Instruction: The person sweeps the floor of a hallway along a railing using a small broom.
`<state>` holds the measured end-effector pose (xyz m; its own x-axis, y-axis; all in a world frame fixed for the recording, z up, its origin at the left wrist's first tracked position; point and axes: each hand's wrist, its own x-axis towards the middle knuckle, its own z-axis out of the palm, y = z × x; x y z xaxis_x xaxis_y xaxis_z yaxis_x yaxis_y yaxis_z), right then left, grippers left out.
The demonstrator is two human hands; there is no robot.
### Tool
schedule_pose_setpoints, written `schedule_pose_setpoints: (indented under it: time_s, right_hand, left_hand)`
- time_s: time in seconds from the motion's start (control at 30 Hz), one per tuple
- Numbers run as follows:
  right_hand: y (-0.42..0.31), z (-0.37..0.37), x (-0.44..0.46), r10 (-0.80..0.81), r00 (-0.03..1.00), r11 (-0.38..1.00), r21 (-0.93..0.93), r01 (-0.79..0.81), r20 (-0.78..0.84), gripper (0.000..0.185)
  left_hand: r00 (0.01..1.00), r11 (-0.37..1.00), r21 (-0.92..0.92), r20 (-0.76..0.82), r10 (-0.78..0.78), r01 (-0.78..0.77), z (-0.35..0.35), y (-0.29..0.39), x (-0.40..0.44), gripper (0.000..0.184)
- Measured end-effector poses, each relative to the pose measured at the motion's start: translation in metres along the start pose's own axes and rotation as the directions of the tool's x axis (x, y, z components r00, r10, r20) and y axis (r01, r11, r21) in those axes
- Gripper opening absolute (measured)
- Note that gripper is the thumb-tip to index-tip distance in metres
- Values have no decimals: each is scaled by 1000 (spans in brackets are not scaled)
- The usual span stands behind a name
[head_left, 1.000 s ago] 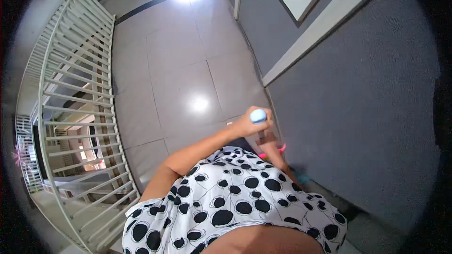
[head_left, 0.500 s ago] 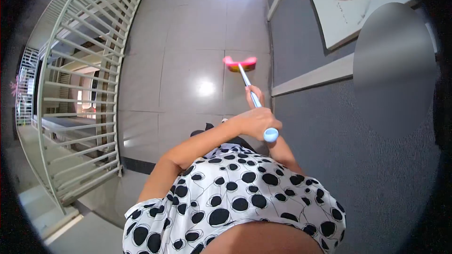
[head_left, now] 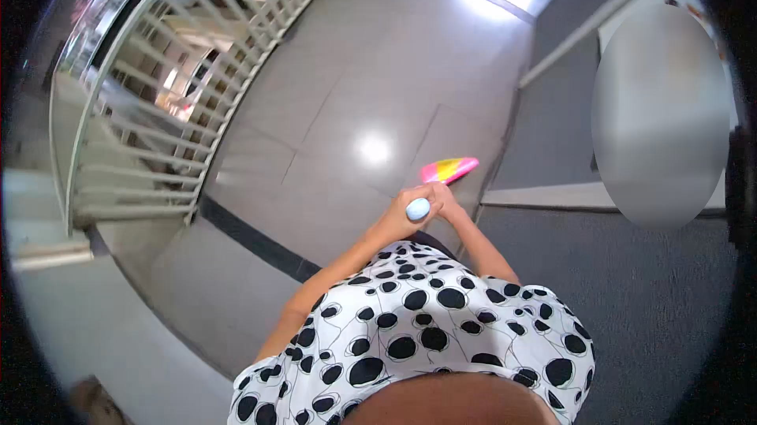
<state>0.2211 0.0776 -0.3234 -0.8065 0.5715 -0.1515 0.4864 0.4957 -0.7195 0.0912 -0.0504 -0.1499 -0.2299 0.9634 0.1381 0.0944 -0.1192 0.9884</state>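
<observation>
A broom with a pink and yellow head [head_left: 449,170] stands steeply, its head by the tiled floor close to the wall side. The rounded light blue end of its handle [head_left: 418,209] points up toward me. My left hand [head_left: 400,216] is wrapped round the handle just below that end. Lower down, my right hand [head_left: 445,200] is closed round the handle, its fingers partly hidden behind the left hand. Most of the shaft is hidden by my hands.
On the left runs a white railing [head_left: 236,82] with a lower level showing through its bars. A dark grey wall [head_left: 583,291] with a white ledge [head_left: 552,197] stands at the right. A dark strip [head_left: 256,240] crosses the glossy grey floor [head_left: 339,86].
The broom head has come closer to me and swung to the right. My hands have moved left and closer together. The view has turned, so the railing and floor look slanted.
</observation>
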Motion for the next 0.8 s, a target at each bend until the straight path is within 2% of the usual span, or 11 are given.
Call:
schedule_pose_setpoints:
  time_s: [0.07, 0.13, 0.2, 0.27, 0.33, 0.4, 0.5, 0.63, 0.67, 0.77, 0.8]
  right_hand:
    - [1, 9, -2, 24, 997, 1000, -22, -22, 76, 17]
    - [-40, 7, 6, 19, 989, 999, -37, -14, 147, 16]
    - [-80, 7, 19, 19, 982, 999, -44, -11, 186, 16]
    - [-117, 11, 35, -140, 977, 987, -58, 151, 162, 15]
    - [-158, 17, 42, -168, 952, 984, -16, 178, 255, 14]
    - [-203, 27, 42, -377, 900, 926, 125, 357, 221, 16]
    - [-268, 47, 39, -529, 801, 836, 335, 435, 280, 16]
    - [-308, 78, 49, -650, 701, 744, 432, 510, 293, 14]
    - [-311, 85, 54, -645, 703, 749, 428, 506, 299, 15]
    - [-308, 110, 66, -638, 682, 760, 434, 484, 356, 16]
    - [-291, 122, 78, -622, 702, 775, 399, 490, 347, 16]
  left_hand:
    - [998, 998, -11, -5, -67, 67, -8, -5, -13, 11]
    - [983, 991, -133, -185, 4, -29, -39, 4, -30, 20]
    - [914, 945, -187, -357, 191, -270, -67, 16, -43, 45]
    - [861, 968, -70, -476, 181, -242, -99, 33, -55, 68]
    - [731, 943, 37, -621, 281, -331, -122, 55, -69, 74]
    - [597, 885, 231, -666, 447, -405, -146, 81, -86, 76]
    - [379, 850, 477, -761, 527, -224, -170, 127, -119, 59]
    - [472, 800, 596, -686, 554, -72, -184, 166, -150, 24]
    - [460, 799, 597, -692, 557, -68, -183, 167, -151, 24]
    - [636, 680, 697, -634, 439, 226, -165, 168, -147, 12]
    - [677, 670, 711, -602, 423, 214, -163, 161, -137, 12]
